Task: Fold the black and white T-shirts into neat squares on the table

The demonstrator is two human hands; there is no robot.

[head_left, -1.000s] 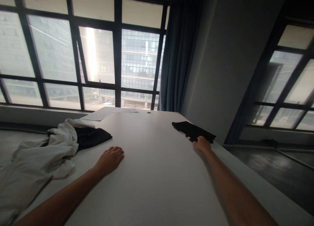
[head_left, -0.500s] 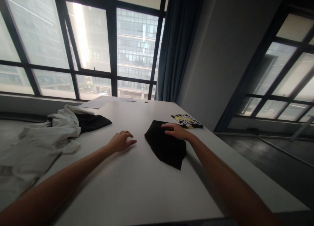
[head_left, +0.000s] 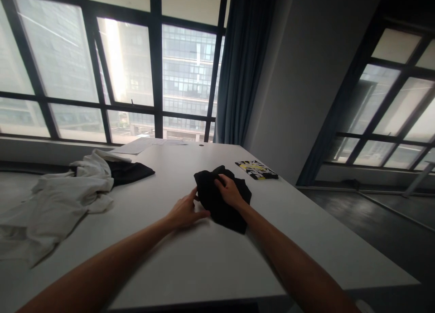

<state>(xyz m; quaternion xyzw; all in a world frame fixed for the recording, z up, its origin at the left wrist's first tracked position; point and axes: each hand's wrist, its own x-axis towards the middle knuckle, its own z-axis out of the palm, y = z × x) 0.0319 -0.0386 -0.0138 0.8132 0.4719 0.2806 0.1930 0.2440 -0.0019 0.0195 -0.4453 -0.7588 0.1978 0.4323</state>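
Note:
A black cloth (head_left: pixel 220 204) lies on the white table (head_left: pixel 170 263), its far part bunched up. My right hand (head_left: pixel 229 190) is on top of it, fingers closed on a fold of the fabric. At the cloth's left edge is my left hand (head_left: pixel 185 209), thumb and fingers spread apart, the fingertips touching the edge. Some of the left fingertips are hidden by the cloth.
A crumpled pale cloth (head_left: pixel 78 181) and a black cloth (head_left: pixel 131 171) lie at the left. Papers (head_left: pixel 132 146) rest at the far left edge of the table. A patterned black, white and yellow item (head_left: pixel 257 169) sits near the right edge.
My right hand has moved left and closed on the black cloth, which has shifted left and bunched up. My left hand has moved right to the cloth's edge.

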